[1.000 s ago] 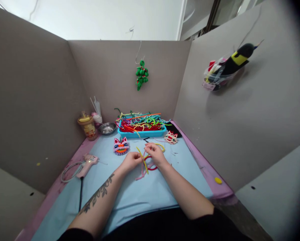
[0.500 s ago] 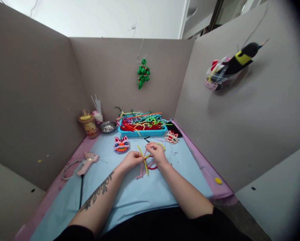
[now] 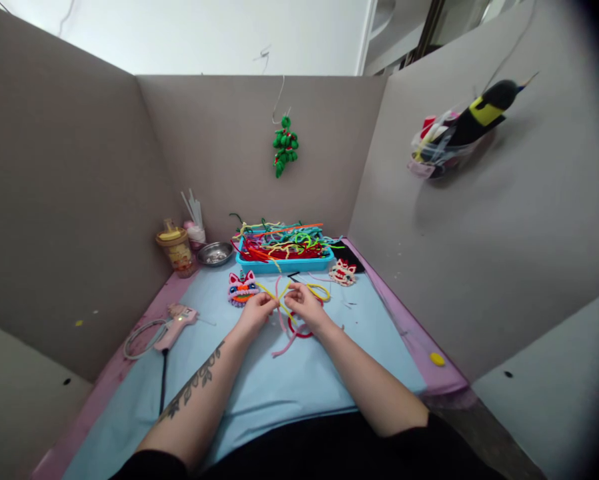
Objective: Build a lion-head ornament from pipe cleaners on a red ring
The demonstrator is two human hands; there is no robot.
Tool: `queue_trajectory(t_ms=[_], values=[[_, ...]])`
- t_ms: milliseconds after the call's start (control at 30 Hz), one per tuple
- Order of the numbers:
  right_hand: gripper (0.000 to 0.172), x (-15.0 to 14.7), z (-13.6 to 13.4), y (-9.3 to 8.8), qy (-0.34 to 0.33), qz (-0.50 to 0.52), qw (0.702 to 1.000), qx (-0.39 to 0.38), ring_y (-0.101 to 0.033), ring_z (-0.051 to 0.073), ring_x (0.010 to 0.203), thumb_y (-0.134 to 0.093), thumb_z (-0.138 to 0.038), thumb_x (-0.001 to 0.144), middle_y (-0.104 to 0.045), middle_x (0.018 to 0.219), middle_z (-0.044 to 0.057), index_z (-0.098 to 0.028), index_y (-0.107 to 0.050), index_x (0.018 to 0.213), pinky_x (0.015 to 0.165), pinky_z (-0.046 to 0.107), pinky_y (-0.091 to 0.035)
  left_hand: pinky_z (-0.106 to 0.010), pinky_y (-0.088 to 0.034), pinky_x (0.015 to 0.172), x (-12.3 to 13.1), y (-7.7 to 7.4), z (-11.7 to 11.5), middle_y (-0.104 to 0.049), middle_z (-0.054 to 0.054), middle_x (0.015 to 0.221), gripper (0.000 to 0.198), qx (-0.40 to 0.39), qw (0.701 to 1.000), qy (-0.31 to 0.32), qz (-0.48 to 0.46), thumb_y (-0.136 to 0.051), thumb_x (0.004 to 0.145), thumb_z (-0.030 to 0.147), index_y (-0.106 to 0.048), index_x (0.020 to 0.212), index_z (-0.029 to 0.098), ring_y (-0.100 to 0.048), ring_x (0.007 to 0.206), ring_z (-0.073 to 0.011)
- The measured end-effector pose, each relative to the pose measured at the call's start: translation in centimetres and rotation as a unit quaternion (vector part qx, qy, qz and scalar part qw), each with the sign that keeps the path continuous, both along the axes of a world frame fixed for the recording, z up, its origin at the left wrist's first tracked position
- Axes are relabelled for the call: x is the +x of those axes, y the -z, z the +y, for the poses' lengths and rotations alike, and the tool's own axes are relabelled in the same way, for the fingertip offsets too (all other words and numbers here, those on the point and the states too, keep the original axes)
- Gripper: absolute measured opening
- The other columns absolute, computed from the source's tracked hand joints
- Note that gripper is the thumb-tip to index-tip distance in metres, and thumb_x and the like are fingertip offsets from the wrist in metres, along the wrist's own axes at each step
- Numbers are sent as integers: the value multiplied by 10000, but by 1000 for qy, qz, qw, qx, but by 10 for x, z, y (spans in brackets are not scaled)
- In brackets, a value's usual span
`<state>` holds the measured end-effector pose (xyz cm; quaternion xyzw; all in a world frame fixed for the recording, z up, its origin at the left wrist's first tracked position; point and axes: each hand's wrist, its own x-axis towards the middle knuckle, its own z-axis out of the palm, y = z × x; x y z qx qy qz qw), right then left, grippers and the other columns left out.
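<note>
My left hand [image 3: 255, 312] and my right hand [image 3: 303, 305] meet over the light blue mat [image 3: 279, 380], both pinched on a yellow pipe cleaner [image 3: 269, 291] that crosses a pink pipe cleaner [image 3: 285, 344]. A red pipe cleaner loop [image 3: 299, 331] lies under my right hand. A second yellow loop [image 3: 320, 290] rests just beyond my right hand. A pink pipe-cleaner lion face [image 3: 240, 287] sits just beyond my left hand.
A blue tray [image 3: 284, 265] full of coloured pipe cleaners stands at the back, a small white-and-red figure [image 3: 342, 272] beside it. A pink glue gun [image 3: 175, 324] with its cord lies left. A metal bowl [image 3: 215, 253] and a jar [image 3: 177, 249] sit back left. Grey partitions enclose the desk.
Both hands have moved closer together and a little away from me. The yellow pipe cleaner, before slanting down between them, is now lifted and bent across both hands.
</note>
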<state>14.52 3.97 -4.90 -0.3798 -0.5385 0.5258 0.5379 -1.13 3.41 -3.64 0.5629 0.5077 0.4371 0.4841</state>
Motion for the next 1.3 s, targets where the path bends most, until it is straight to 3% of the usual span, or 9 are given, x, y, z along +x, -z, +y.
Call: queue_trajectory(t_ms=[133, 333, 500, 733, 900, 1067, 1300], values=[[335, -6, -2, 3, -52, -49, 997, -22, -475, 94, 480, -690, -294, 621, -555, 569, -60, -195, -507, 883, 480, 209, -342, -198, -259, 405, -1, -1, 0, -453, 47, 504, 314, -9, 1000, 14, -5, -637, 649, 431, -523, 651, 138, -359, 403, -61], [105, -1, -4, -8, -29, -82, 996, 6, -478, 94, 507, -651, -246, 620, -565, 553, -32, -160, -593, 633, 521, 225, -358, -194, -248, 415, 0, -11, -6, -459, 41, 532, 324, -35, 997, 67, -23, -652, 641, 419, -607, 761, 121, -380, 443, -64], [111, 0, -6, -11, -28, -76, 997, 1, -453, 91, 485, -662, -254, 611, -536, 513, -43, -161, -603, 616, 504, 224, -351, -192, -260, 421, 0, -13, -6, -473, 30, 544, 336, -47, 996, 72, -32, -660, 622, 425, -613, 734, 112, -393, 454, -67], [190, -2, -2, -6, -16, -67, 998, -4, -457, 91, 504, -680, -316, 621, -535, 548, -43, -159, -574, 637, 508, 223, -345, -206, -244, 420, -1, -7, -2, -469, 29, 506, 375, 7, 997, 63, 42, -633, 654, 469, -617, 695, 96, -359, 419, -63], [210, 0, -2, -6, 1, -86, 996, -20, -437, 87, 492, -692, -327, 600, -524, 524, -44, -156, -568, 597, 485, 217, -331, -206, -267, 432, -2, -8, -4, -508, 14, 530, 375, -4, 997, 69, 27, -649, 633, 473, -635, 696, 104, -396, 448, -77], [180, 1, -2, -8, -4, -93, 996, -5, -425, 85, 486, -668, -307, 613, -515, 522, -46, -161, -563, 604, 477, 214, -321, -207, -291, 442, -2, -9, -5, -531, -2, 551, 383, -13, 997, 76, 13, -652, 634, 475, -640, 707, 99, -425, 467, -85], [160, -3, -5, -6, 42, -147, 987, 44, -431, 102, 516, -612, -279, 652, -499, 539, -40, -181, -505, 586, 486, 223, -329, -208, -307, 429, 0, 0, -1, -542, 3, 550, 371, 5, 998, 46, 34, -642, 635, 476, -598, 703, 114, -446, 458, -93]])
